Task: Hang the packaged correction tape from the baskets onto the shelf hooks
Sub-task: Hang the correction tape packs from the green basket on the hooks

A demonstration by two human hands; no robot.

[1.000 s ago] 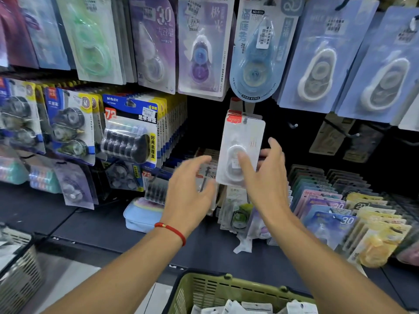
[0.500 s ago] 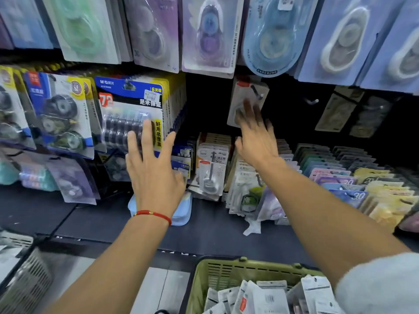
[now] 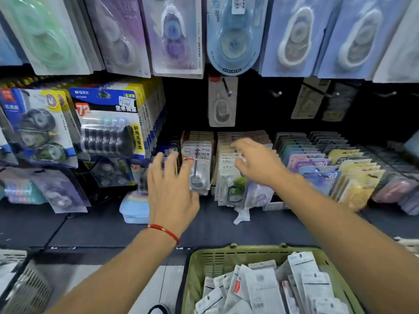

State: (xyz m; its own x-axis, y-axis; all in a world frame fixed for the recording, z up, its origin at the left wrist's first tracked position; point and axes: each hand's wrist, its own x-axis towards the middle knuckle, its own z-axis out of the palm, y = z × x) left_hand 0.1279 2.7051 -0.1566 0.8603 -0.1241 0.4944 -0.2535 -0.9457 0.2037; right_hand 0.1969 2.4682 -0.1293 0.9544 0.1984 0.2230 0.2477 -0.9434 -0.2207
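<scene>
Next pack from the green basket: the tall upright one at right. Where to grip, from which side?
Pinch the top edge of the upright pack from above. It stands tallest in the green basket, its upper end clear of the other packs. Both hands are empty.

A dark back panel [image 3: 186, 103] is seen behind the display, fitted with metal hooks [image 3: 277, 93] that jut forward, several of them bare. Below it a dark grey shelf [image 3: 95, 232] is laid across the view, divided by thin seams and edged along its front with a black strip [image 3: 113, 248]. Underneath, a pale tiled floor [image 3: 163, 282] is visible, crossed by a dark joint line. At the lower left the corner of a grey slatted crate [image 3: 25, 291] is caught, blurred. The scene is lit evenly from above, while the recess behind the hooks is left in deep shadow.
</scene>
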